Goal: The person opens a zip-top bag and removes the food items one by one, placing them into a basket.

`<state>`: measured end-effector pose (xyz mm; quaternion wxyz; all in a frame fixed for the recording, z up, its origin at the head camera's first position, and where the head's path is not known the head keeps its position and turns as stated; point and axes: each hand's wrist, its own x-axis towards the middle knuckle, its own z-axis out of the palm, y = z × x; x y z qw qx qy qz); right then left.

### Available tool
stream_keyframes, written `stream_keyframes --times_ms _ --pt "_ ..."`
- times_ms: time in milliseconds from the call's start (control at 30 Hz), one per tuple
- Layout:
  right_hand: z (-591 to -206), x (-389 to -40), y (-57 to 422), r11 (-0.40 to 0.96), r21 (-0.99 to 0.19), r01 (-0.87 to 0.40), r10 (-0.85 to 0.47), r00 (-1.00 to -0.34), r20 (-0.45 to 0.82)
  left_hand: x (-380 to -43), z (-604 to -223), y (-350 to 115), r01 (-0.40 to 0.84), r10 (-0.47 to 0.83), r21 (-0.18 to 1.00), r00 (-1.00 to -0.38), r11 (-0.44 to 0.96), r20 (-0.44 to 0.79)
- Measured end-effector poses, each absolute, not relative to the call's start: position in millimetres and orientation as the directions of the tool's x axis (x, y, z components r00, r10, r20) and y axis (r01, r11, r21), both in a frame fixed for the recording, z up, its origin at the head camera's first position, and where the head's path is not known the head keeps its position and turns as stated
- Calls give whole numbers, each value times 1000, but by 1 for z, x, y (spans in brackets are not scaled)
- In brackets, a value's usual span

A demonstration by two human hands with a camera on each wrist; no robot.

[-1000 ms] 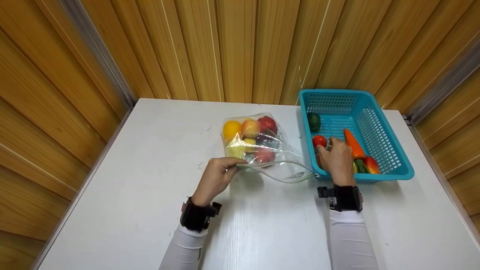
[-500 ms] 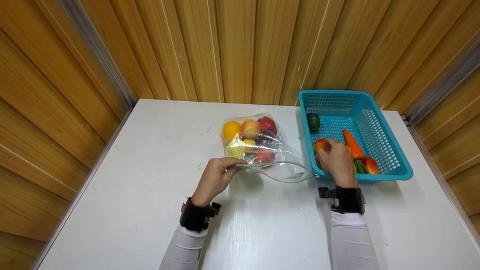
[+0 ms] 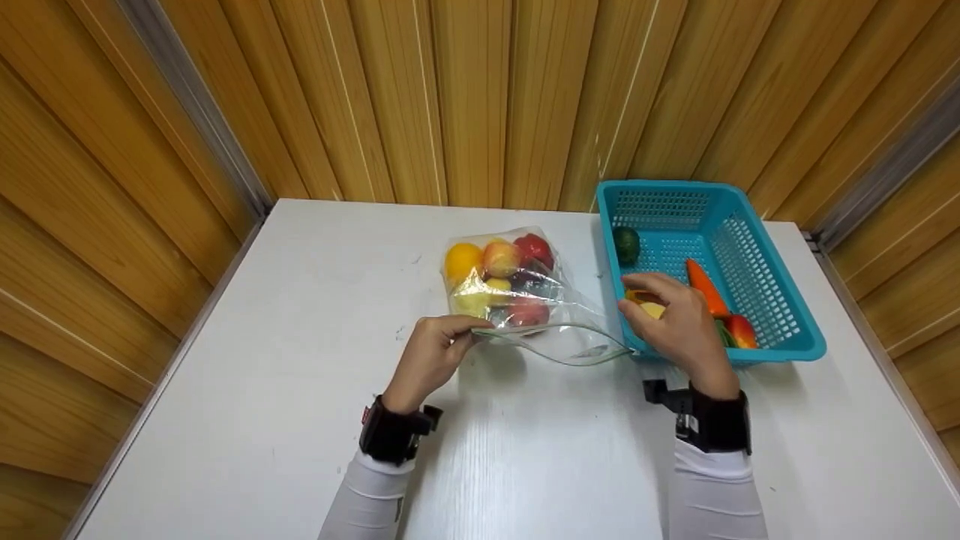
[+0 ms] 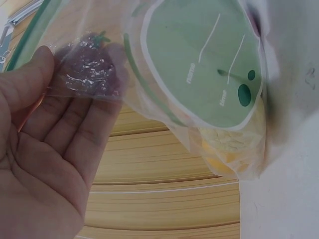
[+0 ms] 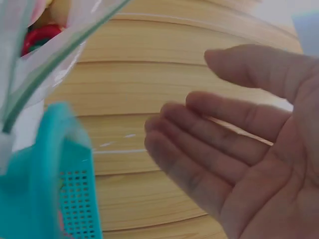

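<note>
My left hand (image 3: 431,356) pinches one end of the mouth of a clear zip bag (image 3: 574,341), which lies on the table. Through its plastic show an orange (image 3: 463,261), an apple (image 3: 501,259) and other play fruit. The left wrist view shows the bag's green label (image 4: 199,64) and the thumb and fingers at its edge. My right hand (image 3: 679,322) hovers over the near left corner of the turquoise basket (image 3: 791,289), fingers apart and holding nothing. Below it, a pale yellow piece (image 3: 652,309) is partly hidden. The bag's right end reaches the basket's rim.
In the basket are a carrot (image 3: 705,289), a dark green vegetable (image 3: 627,245) and a red-yellow fruit (image 3: 741,331). The white table (image 3: 300,337) is walled by wood-look panels (image 3: 472,97) behind and at both sides.
The red piece at my right fingertips has gone from sight, and yellow pieces show there now. My right hand has spread its fingers and drawn back slightly. My left hand and the bag stayed put.
</note>
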<state>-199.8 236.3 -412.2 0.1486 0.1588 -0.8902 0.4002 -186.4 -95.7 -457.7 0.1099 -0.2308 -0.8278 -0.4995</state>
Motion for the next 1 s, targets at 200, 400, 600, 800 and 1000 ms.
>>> stream_keyframes --times_ms 200,400,600,800,1000 --pt "-401 -185 231 516 -636 -574 -266 -813 518 -187 -458 -96 501 275 772 -864 391 422" --pt "-395 -176 228 438 -622 -649 -368 -761 535 -186 -457 -96 494 279 779 -868 385 412" --pt "-396 -176 224 365 -626 -689 -536 -705 464 -187 -457 -97 491 281 780 -869 387 407" --pt "-400 -180 212 499 -622 -604 -645 -738 199 -187 -458 -96 494 273 776 -868 393 414" --pt "-411 -184 193 596 -537 -597 -678 -733 62 -187 -458 -96 490 274 773 -870 402 409"
